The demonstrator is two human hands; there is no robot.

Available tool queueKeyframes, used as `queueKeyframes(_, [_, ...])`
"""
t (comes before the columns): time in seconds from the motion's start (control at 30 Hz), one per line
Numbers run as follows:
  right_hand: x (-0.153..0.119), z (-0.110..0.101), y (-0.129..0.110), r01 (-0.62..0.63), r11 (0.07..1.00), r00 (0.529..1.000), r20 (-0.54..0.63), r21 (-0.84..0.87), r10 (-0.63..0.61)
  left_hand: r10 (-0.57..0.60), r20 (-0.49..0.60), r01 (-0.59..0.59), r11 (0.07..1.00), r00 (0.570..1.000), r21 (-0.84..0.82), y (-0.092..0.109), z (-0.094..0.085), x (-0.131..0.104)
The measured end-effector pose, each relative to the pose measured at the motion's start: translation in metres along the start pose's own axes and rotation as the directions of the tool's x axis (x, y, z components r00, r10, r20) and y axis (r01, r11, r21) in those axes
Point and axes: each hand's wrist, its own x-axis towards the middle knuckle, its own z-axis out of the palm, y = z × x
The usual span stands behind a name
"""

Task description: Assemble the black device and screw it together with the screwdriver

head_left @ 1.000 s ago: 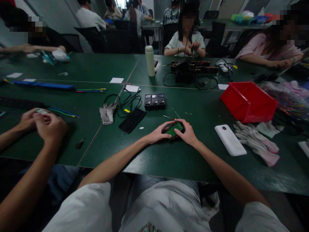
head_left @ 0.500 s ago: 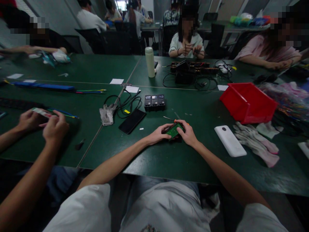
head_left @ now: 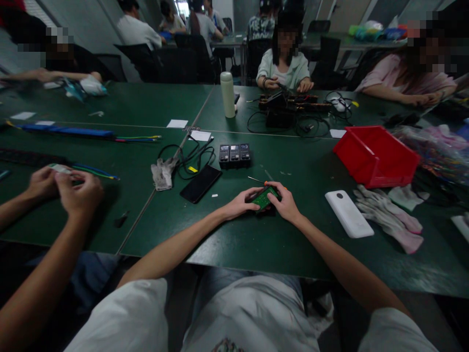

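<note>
A green circuit board (head_left: pixel 263 198) is held low over the table between my two hands. My left hand (head_left: pixel 240 204) grips its left end, thumb along the near edge. The right end is in my right hand (head_left: pixel 285 201), whose thumb lies on the board's face. Just beyond my fingers lies a screwdriver (head_left: pixel 257 180) with a thin shaft and an orange part, its handle partly hidden by my right hand. Farther off is a black block with three sections (head_left: pixel 234 155). A black phone (head_left: pixel 201 184) lies to the left.
A red bin (head_left: pixel 377 156), a white power bank (head_left: pixel 349 214) and gloves (head_left: pixel 390 215) are to the right. Cables (head_left: pixel 198 159), a glove (head_left: pixel 163 173) and a bottle (head_left: pixel 227 95) stand or lie farther back. At left, another person's hands (head_left: pixel 66 188) hold a small item.
My hands and the board have hardly moved. The person across the table has lowered and parted their hands; the neighbour's fingers at left have shifted on their small item.
</note>
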Motion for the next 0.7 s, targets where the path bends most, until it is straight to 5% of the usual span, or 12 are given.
queueKeyframes(0.43, [-0.0017,0.0033,-0.0001,0.140,0.990,0.978,-0.153,-0.030,-0.143,0.051,-0.062,-0.069,0.937,0.997,-0.341,0.0061,0.0026,-0.0001])
queueKeyframes(0.7, [-0.0048,0.0012,-0.0030,0.278,0.944,0.959,-0.006,-0.175,-0.283,0.002,-0.061,-0.026,0.920,0.998,-0.392,0.0072,0.0009,0.0009])
